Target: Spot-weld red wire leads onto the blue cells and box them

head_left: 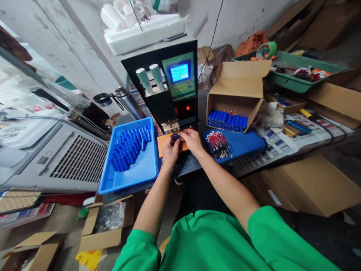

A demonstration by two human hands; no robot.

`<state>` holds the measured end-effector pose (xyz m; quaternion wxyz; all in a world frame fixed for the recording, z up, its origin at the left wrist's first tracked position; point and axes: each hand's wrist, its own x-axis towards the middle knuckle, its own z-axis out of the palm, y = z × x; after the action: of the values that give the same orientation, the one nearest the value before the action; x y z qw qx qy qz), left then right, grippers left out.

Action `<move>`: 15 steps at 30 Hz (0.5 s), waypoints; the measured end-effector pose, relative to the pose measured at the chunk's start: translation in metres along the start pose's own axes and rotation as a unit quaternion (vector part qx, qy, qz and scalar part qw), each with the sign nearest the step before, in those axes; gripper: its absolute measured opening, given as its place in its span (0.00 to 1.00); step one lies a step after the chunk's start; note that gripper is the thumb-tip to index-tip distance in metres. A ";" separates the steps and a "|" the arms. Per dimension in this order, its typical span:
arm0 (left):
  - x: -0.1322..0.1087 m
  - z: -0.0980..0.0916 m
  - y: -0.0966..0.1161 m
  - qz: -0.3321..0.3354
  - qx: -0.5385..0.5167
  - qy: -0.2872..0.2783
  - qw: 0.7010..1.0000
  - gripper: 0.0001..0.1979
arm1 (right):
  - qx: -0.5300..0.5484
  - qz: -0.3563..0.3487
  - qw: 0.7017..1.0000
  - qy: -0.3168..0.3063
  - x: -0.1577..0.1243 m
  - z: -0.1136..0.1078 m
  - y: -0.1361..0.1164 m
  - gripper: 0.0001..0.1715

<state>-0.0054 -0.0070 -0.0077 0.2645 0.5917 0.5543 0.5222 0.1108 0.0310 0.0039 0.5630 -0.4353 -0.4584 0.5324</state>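
My left hand point(170, 151) is closed around a blue cylindrical battery cell point(176, 137) just below the electrodes point(169, 125) of a black spot welder point(158, 107). My right hand point(192, 140) pinches at the same spot from the right; whatever its fingertips hold is too small to make out. Both hands are over an orange board point(163, 142) at the welder's foot. To their left, a blue tray point(141, 175) holds many upright blue cells point(126, 148). On the right lies a pile of red and black wire leads point(218, 143) on a blue surface point(245, 146).
An open cardboard box point(235, 84) behind the leads contains stacked blue cells point(227, 119). A steel flask point(129, 103) stands behind the tray. At the back right is a green tray point(306, 81) with wires and tape. Further boxes point(316, 182) lie below the bench on the right.
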 end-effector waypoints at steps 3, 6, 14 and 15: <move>0.000 0.000 -0.002 -0.001 0.009 0.006 1.000 0.14 | -0.042 -0.019 0.999 0.002 0.001 0.003 0.001 0.13; 0.000 0.000 -0.004 0.003 0.014 0.008 1.000 0.12 | -0.069 -0.030 0.997 0.002 0.000 0.005 -0.002 0.11; 0.001 -0.001 -0.006 0.009 0.025 0.010 1.000 0.12 | -0.084 -0.031 0.996 0.005 -0.001 0.007 -0.008 0.12; 0.001 -0.001 -0.005 0.009 0.027 0.010 1.000 0.12 | -0.081 -0.032 0.996 0.003 0.000 0.006 -0.008 0.13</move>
<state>-0.0083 -0.0054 -0.0122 0.2379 0.5980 0.5659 0.5153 0.1064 0.0304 0.0133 0.5438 -0.4664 -0.5122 0.4737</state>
